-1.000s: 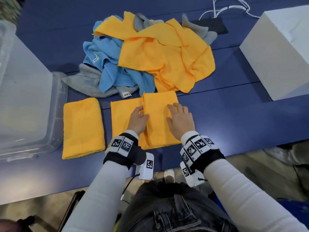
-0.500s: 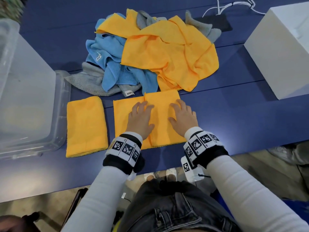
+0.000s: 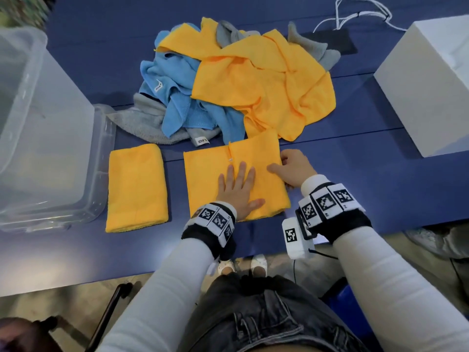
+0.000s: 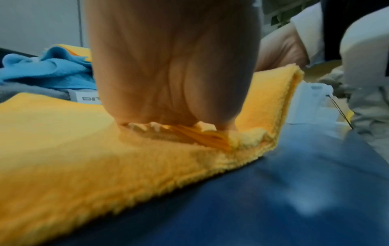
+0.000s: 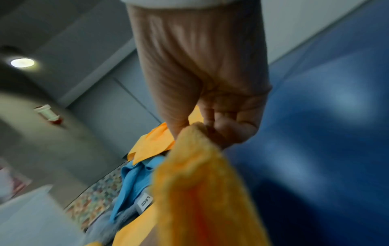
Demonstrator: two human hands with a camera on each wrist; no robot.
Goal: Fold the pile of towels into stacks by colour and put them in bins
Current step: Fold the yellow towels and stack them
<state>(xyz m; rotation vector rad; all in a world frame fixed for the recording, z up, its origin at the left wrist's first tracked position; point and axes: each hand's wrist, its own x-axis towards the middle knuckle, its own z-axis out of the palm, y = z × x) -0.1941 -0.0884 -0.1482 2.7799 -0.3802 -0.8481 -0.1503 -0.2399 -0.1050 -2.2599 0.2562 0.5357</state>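
While your left hand [image 3: 237, 189] lies flat, fingers straight, pinning the orange towel [image 3: 203, 179] to the bench [image 3: 355, 174], your right hand [image 3: 294, 171] pinches its edge, seemingly to fold.

A half-folded orange towel [image 3: 236, 174] lies flat on the blue table [image 3: 355, 179], a small white tag at its far edge. Just left of it lies a fully folded orange towel [image 3: 137, 186]. Behind it is a loose pile [image 3: 238, 85] of orange, blue and grey towels. A clear plastic bin [image 3: 45, 138] stands farther left, a white bin [image 3: 429, 82] to the right.
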